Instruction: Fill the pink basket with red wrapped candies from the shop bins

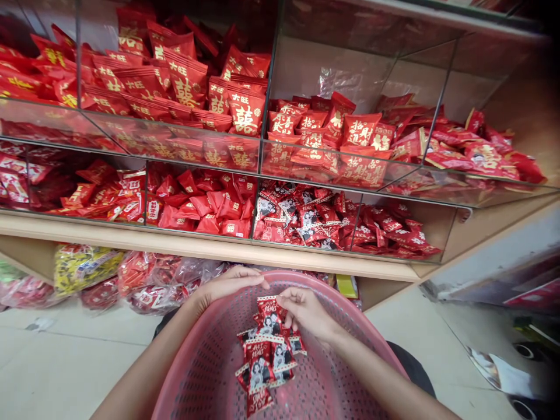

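A large pink perforated plastic basket [196, 356] sits in front of me, tilted toward my body. My left hand [230, 284] lies over its far left rim, fingers closed over the edge and thumb hidden. Inside the basket, my right hand [308, 313] pinches the top corner of a red candy packet [269, 315] printed with a cartoon couple. Several matching candy packets [260, 364] lie in a loose pile just below it, some overlapping.
A wooden shelf [210, 242] with clear-walled bins crosses ahead, filled with red-wrapped candies [188, 79]. Matching couple-print packets [310, 216] fill a lower bin. Bagged sweets [87, 268] lie beneath the shelf. Papers [503, 370] lie on the tiled floor at right.
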{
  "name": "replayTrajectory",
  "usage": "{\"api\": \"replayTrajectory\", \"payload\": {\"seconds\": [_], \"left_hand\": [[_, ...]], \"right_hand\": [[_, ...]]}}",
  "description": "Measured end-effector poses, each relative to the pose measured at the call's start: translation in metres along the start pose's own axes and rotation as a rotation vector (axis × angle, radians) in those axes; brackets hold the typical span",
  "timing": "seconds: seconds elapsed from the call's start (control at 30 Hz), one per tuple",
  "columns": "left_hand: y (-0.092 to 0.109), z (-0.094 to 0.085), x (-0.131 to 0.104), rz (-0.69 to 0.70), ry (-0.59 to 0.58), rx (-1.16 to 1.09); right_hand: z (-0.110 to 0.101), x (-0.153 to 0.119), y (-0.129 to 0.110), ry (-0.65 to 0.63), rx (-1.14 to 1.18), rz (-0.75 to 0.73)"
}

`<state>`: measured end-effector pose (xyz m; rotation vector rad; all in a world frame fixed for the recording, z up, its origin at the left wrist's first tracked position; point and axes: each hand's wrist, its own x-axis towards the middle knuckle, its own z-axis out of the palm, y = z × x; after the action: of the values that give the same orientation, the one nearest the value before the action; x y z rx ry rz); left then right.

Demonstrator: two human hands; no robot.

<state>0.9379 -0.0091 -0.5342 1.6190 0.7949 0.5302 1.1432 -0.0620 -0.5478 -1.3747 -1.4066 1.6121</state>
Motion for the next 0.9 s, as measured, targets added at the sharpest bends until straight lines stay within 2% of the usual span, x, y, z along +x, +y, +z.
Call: {"api": "replayTrajectory", "payload": {"seconds": [0.1,0.23,0.33,0.7,0.9], "left_hand": [[-0.001,0.001,0.000,-0.039,0.007,-0.077],[-0.002,0.003,0.000,-0.055,0.001,-0.145],[-0.001,0.002,0.000,-0.043,0.018,-0.125],[-0.003,0.002,-0.001,-0.067,0.029,-0.142],[-0.004,0.002,0.000,-0.043,0.034,-0.141]], "right_hand": [[0.014,0.009,0.005,-0.064,-0.040,0.039],[0.035,0.022,0.017,-0.136,-0.170,-0.012],[0.043,0.029,0.024,-0.152,-0.243,-0.036],[0.031,0.034,0.027,-0.129,-0.437,-0.053],[0.034,0.029,0.024,-0.007,-0.565,-0.189]]}}
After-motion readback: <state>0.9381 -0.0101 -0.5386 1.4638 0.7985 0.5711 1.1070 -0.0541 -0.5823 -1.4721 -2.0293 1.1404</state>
